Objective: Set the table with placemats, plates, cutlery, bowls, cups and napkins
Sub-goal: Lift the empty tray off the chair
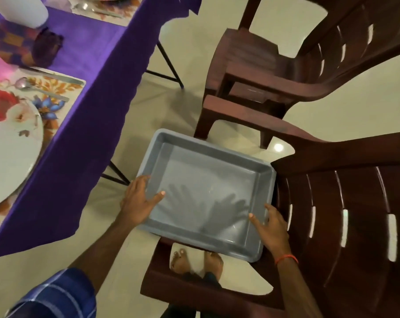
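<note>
Fingers [142, 180] clamped on opposite sides of an empty grey tray [212, 146], held over the near chair [354, 214].
The left hand [139, 200] and right hand [273, 228] each grip a rim, thumbs inside, other fingers wrapped round the edge. Setting the tray down looks like the step: keep it level and lower it square onto the seat, clear of the armrest. A plate [11, 152] and spoon [34, 86] already lie on a placemat [66, 88] on the table [86, 106], far left.
</note>
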A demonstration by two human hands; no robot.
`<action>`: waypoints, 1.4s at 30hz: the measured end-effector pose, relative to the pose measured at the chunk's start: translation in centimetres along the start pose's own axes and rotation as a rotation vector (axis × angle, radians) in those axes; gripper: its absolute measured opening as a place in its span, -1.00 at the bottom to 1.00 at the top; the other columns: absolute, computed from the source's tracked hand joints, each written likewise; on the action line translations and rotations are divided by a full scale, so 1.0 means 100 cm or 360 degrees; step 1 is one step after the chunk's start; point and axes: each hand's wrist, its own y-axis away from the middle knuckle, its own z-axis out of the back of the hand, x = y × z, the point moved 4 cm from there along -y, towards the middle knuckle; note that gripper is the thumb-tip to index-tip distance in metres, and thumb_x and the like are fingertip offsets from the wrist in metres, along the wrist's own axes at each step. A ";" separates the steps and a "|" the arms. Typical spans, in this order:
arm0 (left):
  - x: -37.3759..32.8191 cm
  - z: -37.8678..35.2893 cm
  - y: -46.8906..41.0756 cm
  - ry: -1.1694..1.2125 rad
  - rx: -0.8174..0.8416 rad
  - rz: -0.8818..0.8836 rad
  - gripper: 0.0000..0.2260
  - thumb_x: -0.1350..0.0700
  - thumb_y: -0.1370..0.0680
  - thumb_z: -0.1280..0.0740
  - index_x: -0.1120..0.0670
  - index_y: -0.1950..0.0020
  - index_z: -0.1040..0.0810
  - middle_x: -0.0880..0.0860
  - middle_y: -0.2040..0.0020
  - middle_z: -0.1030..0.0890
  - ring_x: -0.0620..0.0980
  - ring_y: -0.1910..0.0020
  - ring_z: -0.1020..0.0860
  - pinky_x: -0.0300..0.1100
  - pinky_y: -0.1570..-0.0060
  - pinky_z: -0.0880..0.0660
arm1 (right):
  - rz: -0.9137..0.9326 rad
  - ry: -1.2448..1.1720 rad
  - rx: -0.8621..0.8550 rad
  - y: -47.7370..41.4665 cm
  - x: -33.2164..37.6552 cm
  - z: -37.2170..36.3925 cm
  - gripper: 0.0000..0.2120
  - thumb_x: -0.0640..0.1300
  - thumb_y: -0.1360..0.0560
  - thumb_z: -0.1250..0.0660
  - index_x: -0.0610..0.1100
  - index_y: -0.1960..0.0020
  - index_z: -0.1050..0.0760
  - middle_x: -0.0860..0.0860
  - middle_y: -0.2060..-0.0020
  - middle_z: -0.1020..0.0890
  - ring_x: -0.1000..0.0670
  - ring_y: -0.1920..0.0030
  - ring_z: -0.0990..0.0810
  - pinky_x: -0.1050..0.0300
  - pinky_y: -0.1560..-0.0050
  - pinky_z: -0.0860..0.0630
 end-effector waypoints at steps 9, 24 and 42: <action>0.016 -0.008 -0.064 0.0257 -0.0216 0.0200 -0.15 -0.14 -0.49 -0.51 -0.06 -0.64 -0.09 0.06 -0.58 -0.21 0.16 -0.52 -0.28 0.27 -0.39 -0.39 | -0.0099 -0.0455 -0.0115 -0.060 -0.021 -0.020 -0.04 -0.06 -0.47 -0.52 0.10 -0.62 0.06 -0.12 -0.49 -0.36 -0.23 -0.37 -0.47 -0.27 -0.32 -0.47; 0.006 0.001 -0.064 0.0463 -0.0151 0.0471 -0.26 -0.18 -0.56 -0.42 0.11 -0.62 -0.24 0.16 -0.55 -0.37 0.21 -0.49 -0.38 0.09 -0.40 -0.37 | -0.0117 -0.0575 -0.0277 -0.064 -0.022 -0.015 -0.49 -0.03 -0.50 -0.48 -0.16 -0.35 -0.37 -0.10 -0.06 -0.63 -0.18 -0.03 -0.64 0.06 0.07 -0.52; -0.056 0.113 0.085 0.0410 -0.0191 0.0300 -0.51 -0.34 -0.45 -0.42 0.04 -0.10 -0.61 -0.02 0.03 -0.67 0.06 0.00 -0.65 0.05 -0.03 -0.60 | 0.0312 -0.0502 -0.0362 0.072 0.045 0.125 -0.72 -0.03 -0.52 -0.46 -0.07 -0.15 -0.46 0.01 0.09 -0.65 -0.05 0.09 -0.64 0.04 0.06 -0.50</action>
